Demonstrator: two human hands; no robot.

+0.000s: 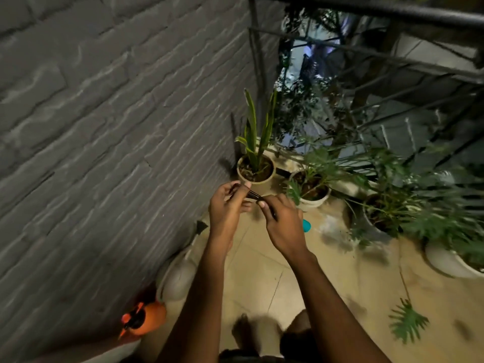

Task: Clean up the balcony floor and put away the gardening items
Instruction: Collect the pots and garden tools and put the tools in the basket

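Observation:
Both my hands are raised over the balcony floor (264, 273), close together. My left hand (227, 208) and my right hand (282, 226) each pinch an end of a thin dark strip (253, 196) stretched between them; what it is I cannot tell. A small blue object (306, 225) shows on the floor just behind my right hand, mostly hidden. An orange spray bottle (146, 319) stands on the floor at the lower left by the wall. A fallen green leaf (407, 323) lies at the lower right.
A grey brick wall (104, 127) fills the left. A snake plant pot (255, 171) stands in the corner, with more white pots (314, 195) (450, 263) along the black railing (392, 11) on the right. A white pot (178, 276) leans by the wall.

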